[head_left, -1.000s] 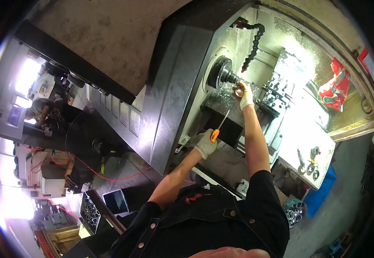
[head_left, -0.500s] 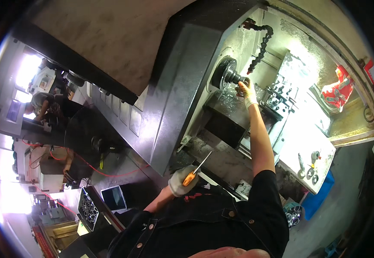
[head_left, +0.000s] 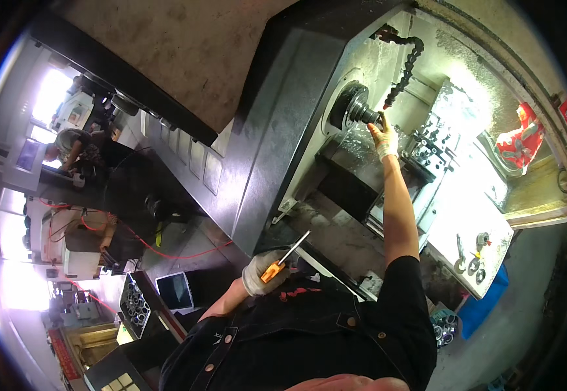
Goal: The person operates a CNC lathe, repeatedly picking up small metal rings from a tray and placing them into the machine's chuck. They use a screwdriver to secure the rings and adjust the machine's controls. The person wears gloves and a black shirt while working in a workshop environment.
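My gloved left hand (head_left: 262,274) is closed around an orange-handled tool (head_left: 273,270) with a thin, straight metal shaft. It is close to my body, the shaft angled up and to the right. My right arm reaches into a lathe, where my gloved right hand (head_left: 385,138) has thumb and fingers at the free end of a round metal part (head_left: 369,117). That part sticks out of the dark spindle chuck (head_left: 350,107). Just above the hand hangs a black jointed coolant hose (head_left: 406,75) with a red tip.
Right of my hand stands the tool carriage (head_left: 430,146). A pale ledge (head_left: 450,244) holds several small metal parts. A red bag (head_left: 520,140) hangs by the opening; a tray of metal rings (head_left: 135,306) is at lower left. Another person (head_left: 78,153) works far left.
My left hand has moved slightly left with the orange-handled tool. My right hand stays at the part's end, its thumb and fingers now showing more clearly. The whole view has shifted a little.
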Available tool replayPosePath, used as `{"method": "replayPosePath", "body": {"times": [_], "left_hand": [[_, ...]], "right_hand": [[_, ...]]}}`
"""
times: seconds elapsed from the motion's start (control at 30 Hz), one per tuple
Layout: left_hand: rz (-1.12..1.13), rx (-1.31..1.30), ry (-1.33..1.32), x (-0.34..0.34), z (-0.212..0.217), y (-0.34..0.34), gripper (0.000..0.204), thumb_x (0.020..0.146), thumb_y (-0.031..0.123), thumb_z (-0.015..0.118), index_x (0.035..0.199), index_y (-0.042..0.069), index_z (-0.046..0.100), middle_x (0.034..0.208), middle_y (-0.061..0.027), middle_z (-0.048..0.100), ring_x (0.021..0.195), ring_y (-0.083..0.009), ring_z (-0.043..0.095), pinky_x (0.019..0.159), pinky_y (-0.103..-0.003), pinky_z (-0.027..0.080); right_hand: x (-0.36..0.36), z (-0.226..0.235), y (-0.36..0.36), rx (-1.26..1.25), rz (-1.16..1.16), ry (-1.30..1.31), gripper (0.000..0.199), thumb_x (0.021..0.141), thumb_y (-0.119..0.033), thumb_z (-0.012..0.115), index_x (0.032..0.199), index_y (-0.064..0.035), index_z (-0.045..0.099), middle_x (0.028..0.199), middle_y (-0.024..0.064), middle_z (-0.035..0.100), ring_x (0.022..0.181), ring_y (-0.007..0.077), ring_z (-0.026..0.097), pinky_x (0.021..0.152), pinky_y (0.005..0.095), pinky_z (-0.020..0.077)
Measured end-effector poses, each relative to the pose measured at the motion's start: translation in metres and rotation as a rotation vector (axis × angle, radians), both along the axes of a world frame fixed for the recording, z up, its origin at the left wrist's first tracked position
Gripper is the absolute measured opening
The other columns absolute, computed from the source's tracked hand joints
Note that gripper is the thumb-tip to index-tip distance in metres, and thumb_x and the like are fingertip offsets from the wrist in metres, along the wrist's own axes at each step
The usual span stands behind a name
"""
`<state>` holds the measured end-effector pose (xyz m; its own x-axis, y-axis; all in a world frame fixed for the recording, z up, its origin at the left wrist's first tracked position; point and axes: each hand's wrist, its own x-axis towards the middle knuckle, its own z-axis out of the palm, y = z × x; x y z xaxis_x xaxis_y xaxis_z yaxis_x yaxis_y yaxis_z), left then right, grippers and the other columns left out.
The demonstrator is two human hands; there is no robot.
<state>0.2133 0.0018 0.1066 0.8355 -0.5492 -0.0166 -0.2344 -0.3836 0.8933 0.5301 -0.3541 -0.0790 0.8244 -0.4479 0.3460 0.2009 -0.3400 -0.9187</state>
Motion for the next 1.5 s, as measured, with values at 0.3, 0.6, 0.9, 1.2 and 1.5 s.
{"method": "replayPosePath", "body": {"times": [0.3,0.6,0.9,1.2,1.5], "left_hand": [[0.194,-0.471,0.322,-0.026,0.007,0.062,0.024,0.083,0.017,0.056,0.099,-0.001,0.059,0.09,-0.0093,0.062,0.09,-0.0225,0.058,0.078,-0.031,0.049],[0.647,-0.003,-0.354,0.05,0.12,0.092,0.023,0.078,-0.004,0.055,0.099,0.003,0.051,0.087,-0.0021,0.055,0.079,-0.0104,0.053,0.072,-0.023,0.043],[0.59,-0.059,-0.364,0.077,0.096,0.098,0.023,0.077,-0.005,0.056,0.098,0.003,0.051,0.088,-0.0045,0.057,0.08,-0.0121,0.055,0.071,-0.025,0.045],[0.504,-0.239,-0.248,0.083,0.068,0.115,0.02,0.078,-0.004,0.058,0.096,0.003,0.052,0.088,-0.0057,0.058,0.08,-0.0135,0.056,0.071,-0.026,0.046],[0.485,-0.262,-0.208,0.079,0.059,0.119,0.022,0.075,-0.005,0.058,0.094,0.002,0.051,0.087,-0.0053,0.057,0.081,-0.0139,0.055,0.073,-0.027,0.045]], "right_hand": [[-0.019,0.059,0.016,0.513,0.167,0.405,0.036,0.077,-0.041,0.065,0.096,-0.0103,0.061,0.06,-0.0011,0.051,0.046,0.0092,0.045,0.039,0.0244,0.035],[-0.02,0.051,0.02,0.723,0.184,0.415,0.047,0.075,-0.032,0.071,0.115,-0.0153,0.054,0.069,0.0014,0.059,0.047,0.009,0.049,0.037,0.0217,0.0342],[-0.023,0.045,0.028,0.78,0.181,0.345,0.036,0.075,-0.031,0.07,0.103,-0.0124,0.057,0.068,0.0016,0.058,0.054,0.0103,0.053,0.044,0.0244,0.0414],[-0.035,0.008,0.032,0.55,0.253,0.549,0.009,0.078,-0.019,0.061,0.078,-0.0099,0.058,0.071,0.0041,0.06,0.051,0.0128,0.053,0.04,0.0263,0.0403],[-0.072,0.019,0.045,0.255,0.268,0.877,0.083,0.077,-0.033,0.066,0.14,-0.0249,0.014,0.112,0.01,0.056,0.066,0.0237,0.061,0.053,0.0467,0.0494]]}}
